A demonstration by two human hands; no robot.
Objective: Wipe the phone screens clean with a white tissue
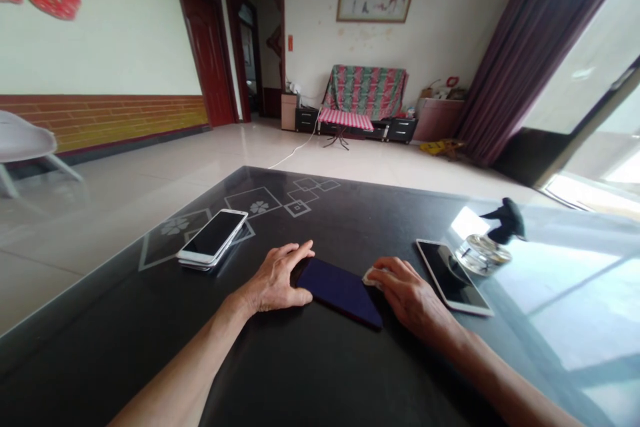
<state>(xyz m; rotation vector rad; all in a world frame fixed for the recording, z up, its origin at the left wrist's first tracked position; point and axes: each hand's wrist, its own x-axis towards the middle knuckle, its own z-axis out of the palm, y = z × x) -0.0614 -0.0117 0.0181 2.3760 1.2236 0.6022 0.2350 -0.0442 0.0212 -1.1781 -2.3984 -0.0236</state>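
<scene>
A dark blue phone (343,290) lies flat on the black table, its plain blue side up. My left hand (280,278) grips its left end, with the thumb along the near edge and the fingers at the far edge. Pinched in my right hand (407,290) is a small white cloth (371,277), mostly hidden under the fingers, at the phone's right end. Just beyond my right hand lies a white-framed phone (454,278), dark screen up. Left of my left hand sits a stack of white phones (214,237).
A clear spray bottle (484,253) with a black trigger head stands behind the white-framed phone at right. The black table (350,207) has a pale diamond pattern and window glare. Beyond it are a striped-cloth stand (346,119) and a white chair (25,137).
</scene>
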